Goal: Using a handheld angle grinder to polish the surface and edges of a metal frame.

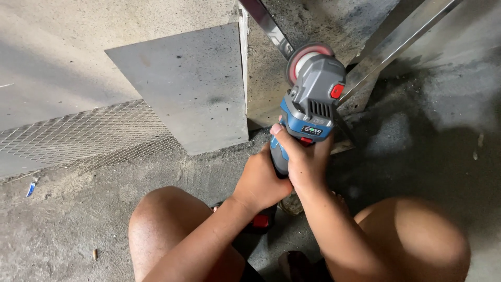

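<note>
A blue-and-grey angle grinder [308, 112] is gripped by both hands above the concrete floor [62, 230]: the left hand [259, 183] is wrapped around its rear body, the right hand [305, 162] closed nearer the head. Its disc [308, 57] is held against a metal bar [271, 28], beside a grey slab [193, 86] and wire mesh [83, 133].

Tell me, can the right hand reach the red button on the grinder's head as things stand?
Probably yes. The right hand grips the grinder body just behind the head, and nothing lies between it and the red button. It would likely have to loosen its grip, though.
</note>
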